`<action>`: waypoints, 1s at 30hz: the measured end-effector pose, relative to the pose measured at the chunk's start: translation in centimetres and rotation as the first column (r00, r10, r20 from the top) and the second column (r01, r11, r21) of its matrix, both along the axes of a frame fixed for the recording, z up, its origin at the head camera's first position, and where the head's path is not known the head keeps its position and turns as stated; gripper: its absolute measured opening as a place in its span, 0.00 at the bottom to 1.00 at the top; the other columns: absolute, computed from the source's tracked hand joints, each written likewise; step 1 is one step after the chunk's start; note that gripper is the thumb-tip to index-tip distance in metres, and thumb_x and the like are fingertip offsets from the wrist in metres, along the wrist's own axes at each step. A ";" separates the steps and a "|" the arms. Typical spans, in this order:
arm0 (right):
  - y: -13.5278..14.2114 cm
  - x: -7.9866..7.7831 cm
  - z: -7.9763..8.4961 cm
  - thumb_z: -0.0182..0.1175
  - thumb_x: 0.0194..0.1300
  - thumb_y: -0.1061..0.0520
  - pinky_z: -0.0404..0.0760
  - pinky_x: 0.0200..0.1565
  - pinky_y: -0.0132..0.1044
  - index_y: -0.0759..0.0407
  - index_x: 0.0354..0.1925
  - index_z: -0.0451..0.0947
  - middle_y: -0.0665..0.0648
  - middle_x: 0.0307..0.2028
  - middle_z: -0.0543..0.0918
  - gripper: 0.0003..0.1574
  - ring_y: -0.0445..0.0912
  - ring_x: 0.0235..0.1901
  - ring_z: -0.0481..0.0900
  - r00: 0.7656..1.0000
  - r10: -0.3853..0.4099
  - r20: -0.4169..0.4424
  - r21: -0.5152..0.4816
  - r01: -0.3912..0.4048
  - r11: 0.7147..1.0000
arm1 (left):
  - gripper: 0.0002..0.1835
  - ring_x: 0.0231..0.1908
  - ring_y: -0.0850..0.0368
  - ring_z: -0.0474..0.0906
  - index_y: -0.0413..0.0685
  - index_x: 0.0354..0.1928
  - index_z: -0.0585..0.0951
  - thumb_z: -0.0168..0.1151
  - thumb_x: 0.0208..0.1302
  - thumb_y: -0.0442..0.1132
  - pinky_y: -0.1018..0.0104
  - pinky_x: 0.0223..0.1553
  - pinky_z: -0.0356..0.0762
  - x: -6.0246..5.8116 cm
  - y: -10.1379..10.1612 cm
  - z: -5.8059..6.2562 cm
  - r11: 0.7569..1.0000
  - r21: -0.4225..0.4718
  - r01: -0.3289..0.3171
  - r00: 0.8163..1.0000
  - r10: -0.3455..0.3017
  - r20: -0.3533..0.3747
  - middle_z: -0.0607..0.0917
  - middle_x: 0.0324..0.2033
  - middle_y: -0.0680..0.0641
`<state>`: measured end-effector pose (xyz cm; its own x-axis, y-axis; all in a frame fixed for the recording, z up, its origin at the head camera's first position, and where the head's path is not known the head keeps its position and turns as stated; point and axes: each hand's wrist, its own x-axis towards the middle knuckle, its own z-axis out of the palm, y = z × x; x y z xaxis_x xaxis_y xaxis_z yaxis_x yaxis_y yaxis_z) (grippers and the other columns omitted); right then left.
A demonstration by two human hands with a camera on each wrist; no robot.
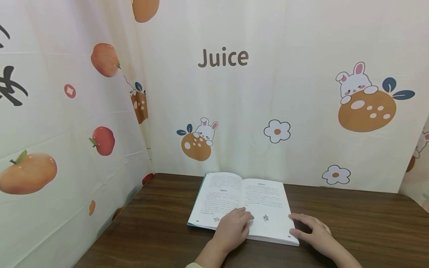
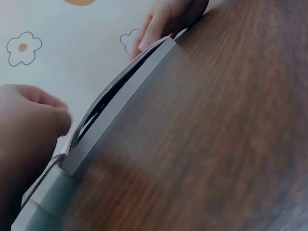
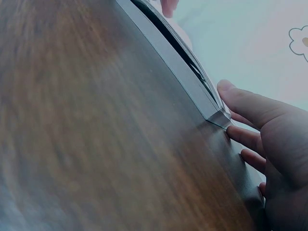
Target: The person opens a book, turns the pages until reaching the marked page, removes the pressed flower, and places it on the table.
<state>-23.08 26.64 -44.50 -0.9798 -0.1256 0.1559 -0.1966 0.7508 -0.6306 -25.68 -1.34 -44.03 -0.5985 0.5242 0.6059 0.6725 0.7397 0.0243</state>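
Note:
An open book (image 1: 264, 193) with printed pages and small flower drawings lies on the wooden table; a teal cover edge shows at its left. My left hand (image 1: 232, 229) is over the book's lower middle, near the gutter, its fingers loosely bent over the pages. My right hand (image 1: 315, 232) touches the book's right edge, with thumb and index finger apart along it. In the right wrist view, the thumb (image 3: 231, 91) lies at the corner of the upper pages and the other fingers reach the side of the book. Those upper pages bow up, leaving a dark gap above the lower page block (image 3: 168, 55).
The dark brown wooden table (image 1: 355, 208) extends on both sides of the book. Behind it and along the left hang white curtains (image 1: 234, 96) printed with fruit, rabbits, flowers and the word Juice. The book's far edge lies close to the back curtain.

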 end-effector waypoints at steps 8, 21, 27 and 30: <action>0.2 0.1 -0.1 0.64 0.54 0.42 0.50 0.48 0.66 0.52 0.55 0.75 0.65 0.56 0.73 0.32 0.66 0.58 0.60 0.998 0.027 -0.062 -0.006 -0.027 1.000 | 0.16 0.64 0.60 0.60 0.63 0.56 0.75 0.51 0.67 0.48 0.45 0.60 0.60 0.2 -0.1 -0.1 0.990 -0.106 0.098 0.975 -0.074 0.210 0.71 0.61 0.56; 0.6 0.2 0.4 0.65 0.52 0.44 0.53 0.48 0.68 0.55 0.56 0.74 0.67 0.57 0.71 0.33 0.69 0.57 0.60 0.995 0.085 -0.055 -0.002 -0.085 0.996 | 0.26 0.64 0.61 0.60 0.61 0.59 0.74 0.43 0.66 0.64 0.47 0.63 0.55 0.3 -0.2 -0.2 0.987 -0.073 0.142 0.920 -0.104 0.378 0.69 0.61 0.57; 0.2 0.1 0.0 0.66 0.52 0.42 0.53 0.48 0.66 0.56 0.58 0.71 0.68 0.57 0.71 0.38 0.68 0.57 0.60 0.998 0.021 -0.058 0.013 -0.020 1.000 | 0.28 0.64 0.61 0.59 0.61 0.58 0.75 0.45 0.63 0.65 0.48 0.64 0.53 0.3 -0.1 0.0 0.988 -0.078 0.134 0.899 -0.088 0.430 0.69 0.62 0.58; 0.0 0.0 -0.3 0.66 0.51 0.41 0.53 0.48 0.64 0.59 0.59 0.69 0.68 0.57 0.71 0.41 0.67 0.57 0.61 0.996 -0.011 -0.087 0.018 0.013 1.000 | 0.27 0.64 0.61 0.60 0.61 0.58 0.75 0.45 0.63 0.65 0.47 0.63 0.54 0.3 -0.1 0.0 0.988 -0.081 0.133 0.903 -0.086 0.422 0.69 0.62 0.58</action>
<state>-23.09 26.59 -44.75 -0.9640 -0.1175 0.2385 -0.2410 0.7647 -0.5977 -25.38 -1.41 -44.04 -0.7188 0.6479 0.2521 0.6951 0.6757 0.2456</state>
